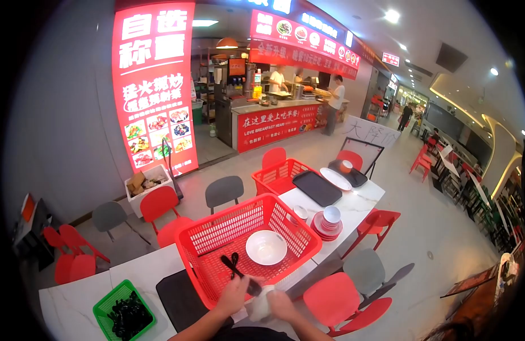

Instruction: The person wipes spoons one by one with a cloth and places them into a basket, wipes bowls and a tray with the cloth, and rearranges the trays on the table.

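Observation:
My left hand (236,294) is closed around a black spoon (254,288), over the near side of a large red plastic basket (188,258). A second dark, spoon-like piece (235,259) shows just beyond this hand; whether it is also held I cannot tell. Bunched in my right hand (281,305) is a white cloth (259,307), close against the spoon. Inside the red basket sits a white bowl (266,248). To the left, a green basket (103,304) holds a heap of black spoons (129,318).
A black tray (177,301) lies between the baskets on the white table (69,295). Farther along are stacked plates (326,229), another red basket (262,181), a dark tray (318,188) and an oval plate (336,178). Red and grey chairs (330,301) line both sides.

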A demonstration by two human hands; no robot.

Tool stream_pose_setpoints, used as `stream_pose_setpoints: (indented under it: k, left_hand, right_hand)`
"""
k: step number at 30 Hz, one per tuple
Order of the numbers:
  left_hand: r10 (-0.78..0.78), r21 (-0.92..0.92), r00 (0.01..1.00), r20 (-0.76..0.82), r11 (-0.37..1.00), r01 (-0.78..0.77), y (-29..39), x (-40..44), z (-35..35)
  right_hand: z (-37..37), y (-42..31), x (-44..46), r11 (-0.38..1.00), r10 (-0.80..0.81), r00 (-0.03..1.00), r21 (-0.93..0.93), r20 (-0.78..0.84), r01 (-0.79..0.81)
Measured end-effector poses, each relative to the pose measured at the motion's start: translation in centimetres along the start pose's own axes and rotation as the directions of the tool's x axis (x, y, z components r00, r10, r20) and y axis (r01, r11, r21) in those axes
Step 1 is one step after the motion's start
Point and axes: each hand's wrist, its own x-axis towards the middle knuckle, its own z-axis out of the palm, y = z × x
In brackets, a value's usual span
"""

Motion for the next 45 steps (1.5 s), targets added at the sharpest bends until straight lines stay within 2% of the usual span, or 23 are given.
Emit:
stream_pose_setpoints:
  k: [1, 2, 3, 4, 5, 8, 11, 13, 14, 19, 20, 22, 23, 24, 25, 28, 31, 33, 34, 37, 42, 44, 45]
  left_hand:
    - [0.011, -0.046, 0.998, -0.067, 0.999, -0.014, -0.4, 0.4, -0.6]
    - [0.063, -0.102, 0.972, -0.227, 0.991, -0.088, -2.1, 1.0, -1.2]
    - [-0.003, -0.091, 0.976, -0.218, 0.996, -0.017, -0.9, 0.7, -1.8]
    - [-0.07, -0.079, 0.975, -0.209, 0.995, 0.054, 1.3, 0.2, -2.5]
    - [-0.139, -0.065, 0.97, -0.199, 0.99, 0.128, 2.6, -0.1, -3.0]
    - [-0.071, 0.192, 0.993, -0.093, 0.978, 0.088, 4.1, -0.4, -2.6]
    - [-0.017, 0.342, 0.999, -0.03, 0.94, 0.026, 4.9, -0.6, -1.1]
    - [-0.006, 0.415, 1.0, -0.009, 0.91, 0.01, 5.9, -1.1, -0.2]
    - [0.09, 0.398, 0.996, -0.023, 0.914, -0.073, 4.5, -0.8, -0.1]
    - [0.051, 0.345, 0.994, -0.1, 0.939, -0.013, 2.2, -1.0, -0.6]
    - [0.057, 0.325, 0.99, -0.129, 0.946, -0.012, 1.4, -0.9, -0.8]
    - [-0.041, 0.065, 0.986, -0.159, 0.997, 0.051, 1.1, -0.8, -1.3]
    - [-0.091, -0.069, 0.982, -0.167, 0.994, 0.08, 1.2, -0.8, -1.5]
    - [-0.126, -0.169, 0.974, -0.19, 0.981, 0.094, 1.6, -0.8, -1.3]
    - [-0.149, -0.208, 0.972, -0.182, 0.972, 0.111, 1.4, -0.8, -1.4]
    - [-0.214, -0.29, 0.964, -0.156, 0.943, 0.162, 0.3, -0.7, -1.5]
    - [-0.248, -0.288, 0.96, -0.127, 0.936, 0.204, -0.8, -0.6, -1.1]
    - [-0.234, -0.265, 0.966, -0.108, 0.944, 0.199, -2.0, -0.5, -1.0]
    - [-0.232, -0.26, 0.967, -0.102, 0.945, 0.199, -2.0, -0.5, -0.9]
    - [-0.224, -0.265, 0.971, -0.087, 0.945, 0.194, -2.2, -0.4, -0.8]
    - [-0.262, -0.339, 0.954, -0.15, 0.92, 0.199, -2.5, -0.4, -0.7]
    - [-0.193, -0.29, 0.971, -0.139, 0.946, 0.146, -2.1, -0.5, -1.1]
    - [-0.158, -0.265, 0.978, -0.133, 0.957, 0.119, -2.0, -0.6, -1.2]
  right_hand:
    - [-0.4, 3.4, 0.2, 0.992, -0.109, 0.991, -0.079, -0.08, 0.103]
    - [-0.9, 4.4, 0.3, 0.991, -0.131, 0.979, 0.003, -0.155, 0.133]
    - [-1.4, 5.3, 0.4, 0.982, -0.151, 0.962, 0.081, -0.228, 0.174]
    - [-2.1, 4.6, 0.8, 0.934, -0.062, 0.957, 0.322, -0.283, 0.156]
    - [-2.7, 3.3, 1.2, 0.825, 0.041, 0.948, 0.546, -0.314, 0.145]
    - [-5.1, -2.9, 2.0, 0.604, -0.218, 0.928, 0.704, -0.304, 0.372]
    - [-4.4, -4.8, 3.6, 0.641, -0.176, 0.945, 0.696, -0.276, 0.323]
    - [-2.6, -4.7, 4.0, 0.608, -0.102, 0.96, 0.748, -0.26, 0.267]
    - [-1.7, -4.5, 4.3, 0.604, -0.089, 0.962, 0.754, -0.259, 0.259]
    - [-0.8, -3.4, 5.1, 0.628, 0.005, 0.991, 0.772, -0.131, 0.099]
    - [-0.5, -2.3, 5.3, 0.656, -0.001, 0.986, 0.744, -0.165, 0.125]
    - [-0.3, -0.5, 5.5, 0.71, -0.02, 0.973, 0.682, -0.231, 0.177]
    - [-0.8, -0.3, 5.4, 0.897, -0.137, 0.948, 0.37, -0.288, 0.242]
    - [-1.8, -0.2, 5.2, 0.959, -0.267, 0.917, 0.009, -0.296, 0.282]
    - [-2.5, -0.4, 5.2, 0.888, -0.393, 0.884, -0.353, -0.255, 0.293]
    - [-2.9, -1.5, 4.6, 0.969, -0.126, 0.981, -0.231, -0.146, 0.09]
    - [-3.2, 0.0, 5.0, 0.979, -0.195, 0.977, -0.082, -0.09, 0.187]
    - [-2.8, 1.1, 5.2, 0.961, -0.046, 0.991, 0.267, -0.127, 0.079]
    - [-2.6, 1.6, 5.3, 0.901, 0.03, 0.992, 0.432, -0.125, 0.027]
    - [-2.1, 2.2, 5.8, 0.639, -0.086, 0.979, 0.743, -0.185, 0.197]
    - [-2.6, 0.5, 5.9, 0.355, -0.008, 0.991, 0.926, -0.132, 0.126]
    - [-2.8, -1.0, 5.7, 0.295, -0.002, 0.995, 0.951, -0.096, 0.092]
    - [-3.0, -2.1, 5.2, 0.307, -0.001, 0.997, 0.949, -0.077, 0.074]
